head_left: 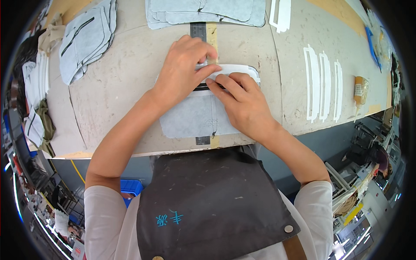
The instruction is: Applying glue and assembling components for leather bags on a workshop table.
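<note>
In front of me lies a light grey-blue fabric panel [190, 116], flat on the table, with a black zipper [202, 87] across its upper part. A white strip [236, 69] runs along the panel's far edge. My left hand [184, 63] is closed over the strip's left part, fingers curled and thumb pointing right; what sits between its fingertips is hidden. Beside it my right hand [242, 97] has its thumb and forefinger drawn together at the strip, just above the zipper. The other right-hand fingers rest bent on the strip.
Stacked grey-blue panels lie at the far edge [208, 12] and far left [89, 37]. White narrow frames [323, 86] lie in a row at right, near a yellowish glue bottle [360, 90]. A dark ruler [198, 30] passes under the panel. The table's front edge [173, 151] is close to me.
</note>
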`<act>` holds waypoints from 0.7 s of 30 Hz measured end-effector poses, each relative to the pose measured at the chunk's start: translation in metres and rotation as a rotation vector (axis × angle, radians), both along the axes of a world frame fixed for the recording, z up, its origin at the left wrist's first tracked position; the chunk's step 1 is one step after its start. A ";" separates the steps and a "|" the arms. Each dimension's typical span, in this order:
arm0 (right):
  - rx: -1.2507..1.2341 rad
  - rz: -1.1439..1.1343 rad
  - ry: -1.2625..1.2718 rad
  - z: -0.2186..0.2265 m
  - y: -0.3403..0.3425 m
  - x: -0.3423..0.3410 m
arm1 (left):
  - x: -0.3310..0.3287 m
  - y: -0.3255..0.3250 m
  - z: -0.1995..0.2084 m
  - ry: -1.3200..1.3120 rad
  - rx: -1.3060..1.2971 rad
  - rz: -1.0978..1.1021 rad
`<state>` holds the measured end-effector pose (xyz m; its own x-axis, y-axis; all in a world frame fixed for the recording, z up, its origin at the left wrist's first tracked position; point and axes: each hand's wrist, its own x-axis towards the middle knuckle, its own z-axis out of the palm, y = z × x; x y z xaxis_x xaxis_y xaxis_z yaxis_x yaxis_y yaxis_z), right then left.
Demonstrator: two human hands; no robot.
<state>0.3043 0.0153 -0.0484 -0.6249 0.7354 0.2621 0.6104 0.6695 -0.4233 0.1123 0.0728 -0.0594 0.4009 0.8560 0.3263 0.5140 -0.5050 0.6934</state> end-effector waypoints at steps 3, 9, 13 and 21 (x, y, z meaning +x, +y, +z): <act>0.011 -0.005 -0.004 -0.001 0.000 0.000 | -0.007 -0.006 0.010 -0.076 -0.111 0.088; 0.008 0.007 -0.060 0.000 0.000 0.001 | -0.041 -0.022 0.014 0.065 -0.072 0.148; -0.043 0.023 -0.103 0.004 0.001 0.001 | -0.050 -0.026 0.011 0.064 -0.089 0.158; -0.012 0.050 -0.184 0.010 0.003 -0.004 | -0.047 -0.018 0.008 0.046 -0.075 0.081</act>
<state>0.3001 0.0186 -0.0380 -0.6974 0.7045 0.1312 0.6441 0.6965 -0.3162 0.0654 0.0545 -0.0516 0.3430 0.9073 0.2433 0.5833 -0.4087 0.7019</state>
